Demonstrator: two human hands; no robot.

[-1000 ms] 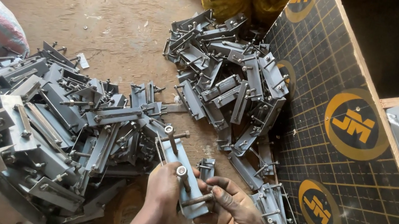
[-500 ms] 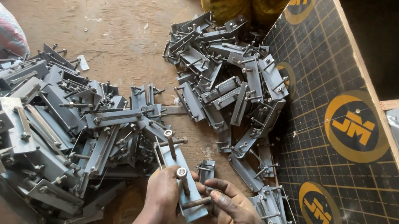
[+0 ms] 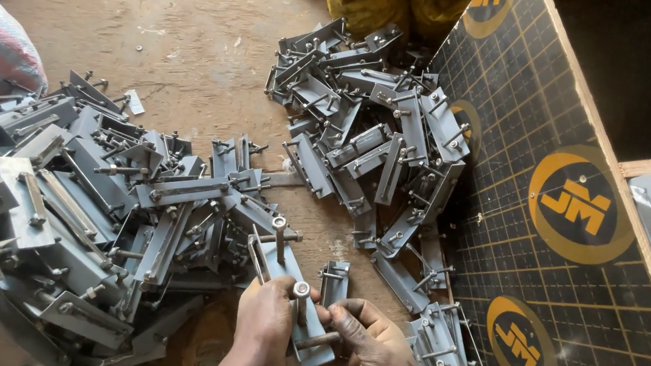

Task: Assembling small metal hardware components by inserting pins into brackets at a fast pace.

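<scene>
Dirt floor carries everything: a dark gridded board leans at the right, a big heap of grey metal brackets spreads at the left, and a smaller pile lies farther off beside the board. Near the bottom edge, the left hand grips one grey bracket by its plate, fingers closed around it, while the right hand pinches a bolt against it. Steadying the plate and keeping the bolt square to its hole would likely serve best. Compared with a second ago, hands and bracket sit almost unchanged; nothing in the piles has shifted.
</scene>
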